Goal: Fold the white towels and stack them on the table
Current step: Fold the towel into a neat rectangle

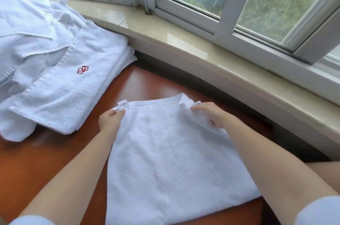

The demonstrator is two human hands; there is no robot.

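We pinch the far corners of the white terry towel [165,151], left hand [108,121] and right hand [211,114] each gripping one, keeping its edge taut on the reddish wooden counter [55,160].

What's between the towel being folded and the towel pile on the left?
Head view: only bare red-brown table separates the towel being folded from the towel pile; nothing lies in that strip.
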